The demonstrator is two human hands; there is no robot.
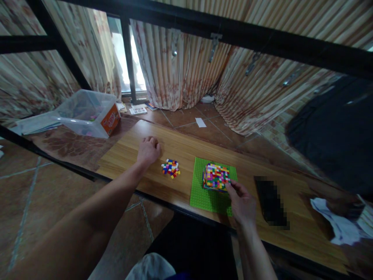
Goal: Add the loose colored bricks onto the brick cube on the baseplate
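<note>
1. Two bare hands work over a wooden table (180, 146), well apart from each other, with a small pile of bricks and a green plate between and around them.
2. Far left: a clear plastic storage box (87, 112) with an orange label stands on a patterned surface beyond the table's left end. A flat pale sheet lies just beside it, to its left.
3. The left hand (148, 151) rests on the table top, fingers curled loosely inward into a soft fist. Whether it holds anything cannot be told; nothing shows between the fingers.
4. Just right of the left hand, near but not touching it, lies a small loose pile of coloured bricks (171, 168) in red, blue, yellow and white.
5. Right of the pile, a green baseplate (204, 194) lies flat on the table, near the front edge.
6. On the far right part of the baseplate stands a multicoloured brick block (216, 176), built up several layers, upright.
7. The right hand (243, 204) lies at the block's near right corner. Its fingertips (230, 186) touch the block's lower edge; the fingers are partly spread, not clamped around it.
8. Right of the right hand, a dark flat object (271, 200) lies on the table, blurred out.
9. Far right: a white crumpled cloth (335, 221) lies at the table's end.
</note>
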